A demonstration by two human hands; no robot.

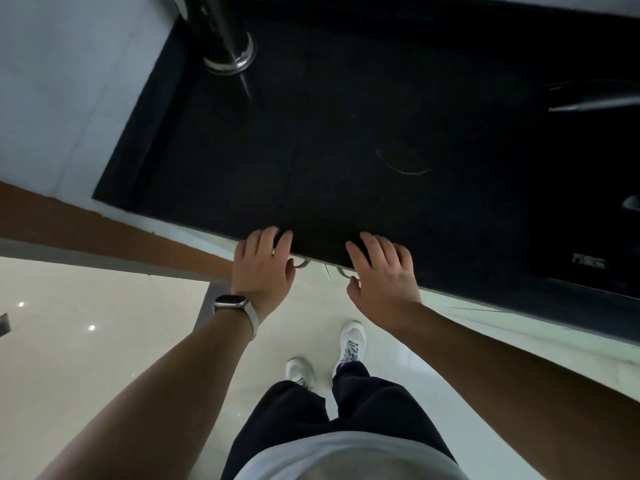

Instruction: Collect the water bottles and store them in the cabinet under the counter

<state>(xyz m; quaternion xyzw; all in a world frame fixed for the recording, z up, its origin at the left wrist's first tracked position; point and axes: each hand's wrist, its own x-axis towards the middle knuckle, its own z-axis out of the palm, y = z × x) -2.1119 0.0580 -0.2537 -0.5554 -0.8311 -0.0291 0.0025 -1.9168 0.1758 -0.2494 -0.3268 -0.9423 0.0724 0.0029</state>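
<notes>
No water bottle is in view. I look straight down over a black counter (346, 133). My left hand (263, 268), with a watch on its wrist, lies with relaxed fingers over the counter's front edge. My right hand (384, 275) lies the same way a little to the right. Just under the edge, two curved metal cabinet handles show: the left handle (302, 264) by my left thumb and the right handle (343, 271) by my right thumb. Neither hand holds anything. The cabinet front below is seen too steeply to tell whether its doors stand open.
A shiny metal pole (225, 39) rises from the counter's far left corner. A metal object (588, 102) lies at the right edge. A pale wall (69, 98) borders the counter's left side. My feet in white shoes (351, 341) stand on glossy pale floor tiles.
</notes>
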